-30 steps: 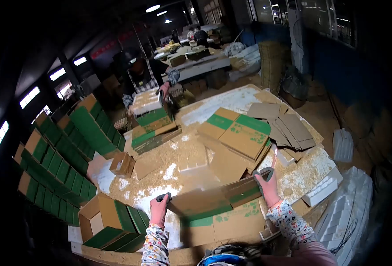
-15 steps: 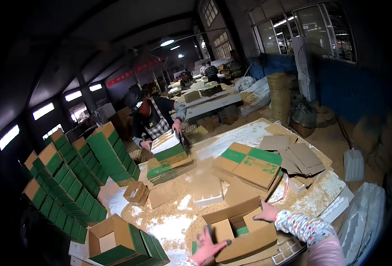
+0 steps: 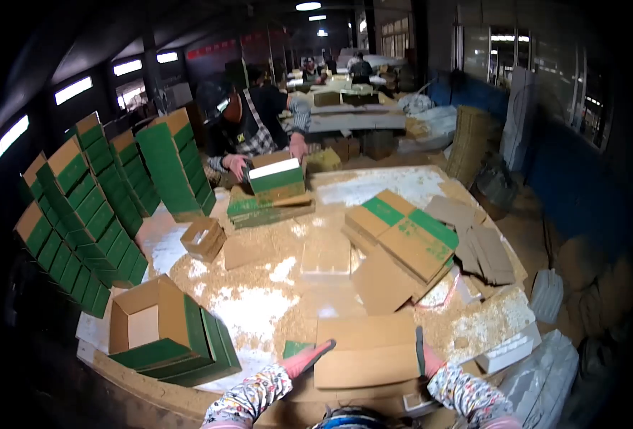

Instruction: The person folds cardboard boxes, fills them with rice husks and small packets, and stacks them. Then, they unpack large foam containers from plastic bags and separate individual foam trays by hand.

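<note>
A brown cardboard box (image 3: 366, 352) is at the near edge of the table, between my two hands, its plain faces toward me. My left hand (image 3: 306, 359) grips its left side, gloved fingers pointing along the edge. Against the right side, my right hand (image 3: 429, 357) presses with its fingers straight up; the palm is partly hidden. A bit of green card (image 3: 298, 348) lies beside my left fingers. Further forward, flattened green-and-brown cartons (image 3: 406, 232) are stacked. Open green-and-brown boxes (image 3: 166, 329), nested together, stand at the left.
Tall stacks of green boxes (image 3: 177, 168) line the left side. Across the table a co-worker (image 3: 252, 129) handles a green-and-white box (image 3: 277, 179). A small brown carton (image 3: 203, 239) and loose brown sheets (image 3: 477, 243) lie on the dusty table (image 3: 256, 307). White foam trays (image 3: 506, 349) sit at right.
The box has turned in my hands; its open inside was visible and now plain outer faces show. My left hand has gone from spread fingers to its side. My view has swung right.
</note>
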`<state>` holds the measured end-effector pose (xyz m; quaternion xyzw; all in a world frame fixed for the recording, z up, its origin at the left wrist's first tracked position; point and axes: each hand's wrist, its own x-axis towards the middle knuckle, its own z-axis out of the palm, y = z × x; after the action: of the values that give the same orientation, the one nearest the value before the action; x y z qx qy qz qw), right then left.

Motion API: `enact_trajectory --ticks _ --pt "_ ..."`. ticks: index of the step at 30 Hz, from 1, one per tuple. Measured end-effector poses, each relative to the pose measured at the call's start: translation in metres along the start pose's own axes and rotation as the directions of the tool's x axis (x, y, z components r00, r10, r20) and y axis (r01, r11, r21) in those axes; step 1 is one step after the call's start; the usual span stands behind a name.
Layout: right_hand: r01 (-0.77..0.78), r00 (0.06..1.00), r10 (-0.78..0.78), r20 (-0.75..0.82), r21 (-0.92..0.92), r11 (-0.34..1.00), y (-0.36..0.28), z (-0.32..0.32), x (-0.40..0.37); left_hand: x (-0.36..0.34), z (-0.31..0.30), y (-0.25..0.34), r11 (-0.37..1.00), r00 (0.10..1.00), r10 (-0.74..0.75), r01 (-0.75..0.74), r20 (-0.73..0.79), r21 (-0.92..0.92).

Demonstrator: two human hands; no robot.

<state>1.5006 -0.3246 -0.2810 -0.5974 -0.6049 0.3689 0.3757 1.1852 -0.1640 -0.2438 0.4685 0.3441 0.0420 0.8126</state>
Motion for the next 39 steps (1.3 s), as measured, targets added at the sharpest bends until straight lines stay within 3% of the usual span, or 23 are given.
enact_trajectory --ticks 1,2,5,6,8,10,12,13,15,17,19,21,23,24,25,26,28,29,33,35,36,38,39 --pt "0.053 0.997 -0.064 -0.048 -0.203 0.978 -0.012 -0.006 -0.004 0.001 -0.005 -0.019 0.976 0.985 0.166 -0.157 -0.050 0.149" --pt "0.117 0.980 -0.174 -0.094 -0.433 0.894 -0.025 -0.030 0.015 -0.008 0.014 0.003 0.817 0.901 0.407 -0.284 -0.152 0.502" --pt "0.091 0.995 -0.087 0.052 -0.069 0.993 -0.055 -0.082 0.059 -0.022 -0.023 -0.061 0.014 0.686 0.686 -0.346 0.242 0.938" --pt "-0.055 0.998 0.056 0.004 -0.062 0.997 -0.037 -0.059 0.056 -0.021 -0.064 -0.099 -0.221 0.733 0.554 -0.330 0.396 0.918" --pt "-0.340 0.937 0.338 -0.094 -0.007 0.940 0.000 -0.012 0.052 -0.007 -0.115 -0.094 -0.321 0.796 0.382 -0.362 0.469 0.875" --pt "-0.519 0.791 0.400 -0.463 -0.164 0.839 0.025 0.031 0.058 0.020 -0.105 -0.033 0.170 0.648 0.758 -0.088 -0.073 0.982" --pt "-0.585 0.765 0.478 -0.432 -0.154 0.797 0.018 0.017 0.078 0.098 -0.110 0.009 0.635 0.396 0.739 -0.141 -0.545 0.759" --pt "-0.628 0.742 0.532 -0.408 -0.144 0.765 0.012 0.012 0.079 0.147 -0.130 0.023 0.797 0.544 0.579 -0.219 -0.607 0.563" --pt "-0.598 0.768 0.556 -0.317 -0.047 0.800 0.011 -0.005 0.081 0.240 -0.150 0.043 0.987 0.803 0.064 0.037 -0.593 0.156" --pt "-0.556 0.796 0.523 -0.304 -0.028 0.831 0.025 -0.008 0.073 0.310 -0.155 0.029 0.941 0.837 0.244 -0.083 -0.489 0.327" --pt "-0.546 0.808 0.503 -0.308 -0.071 0.834 0.024 -0.014 0.072 0.362 -0.152 0.013 0.743 0.722 0.569 -0.246 -0.394 0.622" --pt "-0.558 0.777 0.570 -0.267 0.125 0.820 0.031 -0.022 0.071 0.356 -0.149 0.040 0.869 0.808 0.399 -0.181 -0.434 0.461" --pt "-0.594 0.759 0.627 -0.175 0.207 0.777 0.011 -0.023 0.077 0.329 -0.184 0.033 0.826 0.851 0.388 -0.152 -0.353 0.542" --pt "-0.589 0.767 0.614 -0.187 0.173 0.789 0.015 -0.022 0.077 0.291 -0.183 0.060 0.987 0.885 0.033 -0.102 -0.464 -0.125" --pt "-0.577 0.778 0.594 -0.204 0.142 0.805 0.020 -0.021 0.075 0.258 -0.188 0.079 0.980 0.822 -0.057 -0.062 -0.566 -0.189" --pt "-0.566 0.787 0.576 -0.220 0.114 0.817 0.024 -0.019 0.069 0.246 -0.218 0.059 0.962 0.804 0.012 -0.170 -0.594 -0.212" --pt "-0.549 0.772 0.595 -0.223 0.240 0.801 0.047 -0.014 0.058 0.223 -0.246 0.030 0.936 0.512 0.199 -0.353 -0.835 0.007" --pt "-0.522 0.792 0.567 -0.227 0.231 0.821 0.046 -0.013 0.061 0.206 -0.246 0.033 0.946 0.488 0.119 -0.321 -0.865 -0.051" --pt "-0.497 0.808 0.548 -0.214 0.252 0.830 0.050 -0.012 0.065 0.181 -0.250 0.016 0.931 0.683 -0.007 -0.262 -0.730 -0.255" --pt "-0.474 0.791 0.562 -0.242 0.340 0.812 0.042 -0.010 0.070 0.199 -0.224 -0.001 0.787 0.559 0.083 -0.545 -0.825 -0.290" --pt "-0.459 0.783 0.568 -0.254 0.381 0.803 0.037 -0.008 0.071 0.208 -0.218 -0.013 0.778 0.577 0.021 -0.522 -0.816 -0.350" --pt "-0.418 0.807 0.538 -0.244 0.409 0.811 0.027 -0.008 0.073 0.202 -0.171 -0.002 0.728 0.404 -0.020 -0.620 -0.914 -0.290" --pt "-0.450 0.795 0.543 -0.269 0.338 0.826 0.023 -0.008 0.074 0.182 -0.154 0.009 0.711 0.417 -0.075 -0.614 -0.906 -0.342"
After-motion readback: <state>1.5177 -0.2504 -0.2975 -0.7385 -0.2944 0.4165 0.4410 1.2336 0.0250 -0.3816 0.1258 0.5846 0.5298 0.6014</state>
